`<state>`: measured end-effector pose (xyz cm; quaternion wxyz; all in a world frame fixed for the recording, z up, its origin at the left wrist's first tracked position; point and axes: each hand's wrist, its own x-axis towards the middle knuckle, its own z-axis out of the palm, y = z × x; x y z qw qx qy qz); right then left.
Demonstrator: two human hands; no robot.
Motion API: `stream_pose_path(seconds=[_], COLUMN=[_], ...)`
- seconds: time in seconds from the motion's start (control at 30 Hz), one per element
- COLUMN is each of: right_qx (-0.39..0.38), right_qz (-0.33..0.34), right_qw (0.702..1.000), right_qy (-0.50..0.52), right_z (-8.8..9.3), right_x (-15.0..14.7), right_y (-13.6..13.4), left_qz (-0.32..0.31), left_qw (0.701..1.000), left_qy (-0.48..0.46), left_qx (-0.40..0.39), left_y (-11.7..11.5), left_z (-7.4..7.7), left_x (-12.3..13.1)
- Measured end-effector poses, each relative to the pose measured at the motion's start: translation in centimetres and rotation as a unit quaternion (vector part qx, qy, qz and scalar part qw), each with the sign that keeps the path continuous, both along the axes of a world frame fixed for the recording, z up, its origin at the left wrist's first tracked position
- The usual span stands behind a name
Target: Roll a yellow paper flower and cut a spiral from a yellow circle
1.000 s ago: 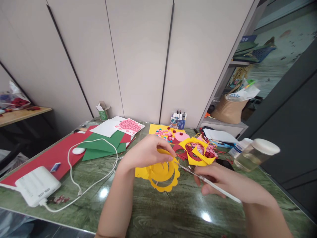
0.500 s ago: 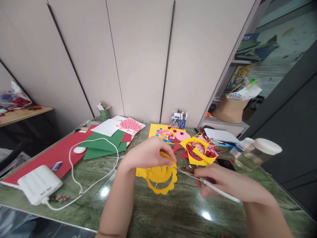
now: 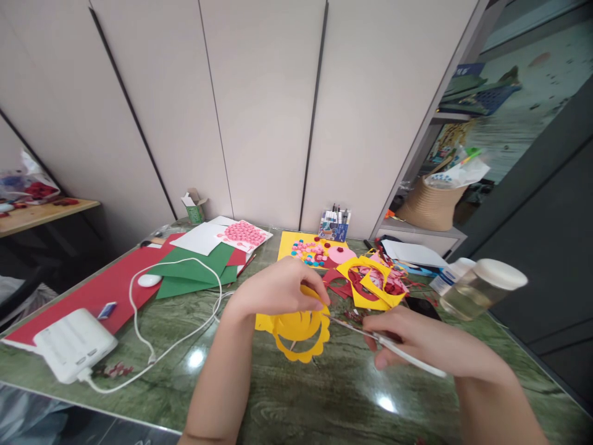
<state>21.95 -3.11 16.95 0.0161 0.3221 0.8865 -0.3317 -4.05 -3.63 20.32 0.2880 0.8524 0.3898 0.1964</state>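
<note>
Between the thumb and fingers of my left hand (image 3: 290, 287) is a yellow paper cutout (image 3: 301, 354), pinched at its top right. Its outer edge is scalloped, and a curved opening shows the table through it. My right hand (image 3: 403, 330) is closed around a pair of scissors (image 3: 410, 356) with a white handle. The blades point left, and their tips meet the right edge of the yellow paper just below my left fingertips. Part of the cutout lies hidden behind my left hand.
Yellow and red paper scraps (image 3: 375, 281) lie beyond my hands, beside a yellow sheet (image 3: 287, 244) with small paper balls. A lidded jar (image 3: 482, 290) stands right, near a black phone (image 3: 422, 307). Leftward are green paper (image 3: 189, 269), a white power bank (image 3: 74, 343) and its looping cable (image 3: 178, 340).
The yellow cutout has shifted very slightly at its right edge, and the scissors have moved a touch left. Otherwise both hands keep their places.
</note>
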Motion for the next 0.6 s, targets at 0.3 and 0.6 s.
stream_pose_path(seconds=[0.3,0.6], right_qx=[-0.071,-0.171], right_qz=[-0.083,-0.069], right_qw=[0.99,0.946], right_qy=[0.092,0.266], right_z=[0.2,-0.9], right_x=[0.3,-0.8], right_y=[-0.2,-0.4], left_qz=[0.104,0.162], left_qw=[0.981,0.928], left_qy=[-0.163,-0.334], left_qx=[-0.036,-0.041], left_y=[0.1,0.3], left_z=[-0.2,-0.2], left_x=[0.2,2.2])
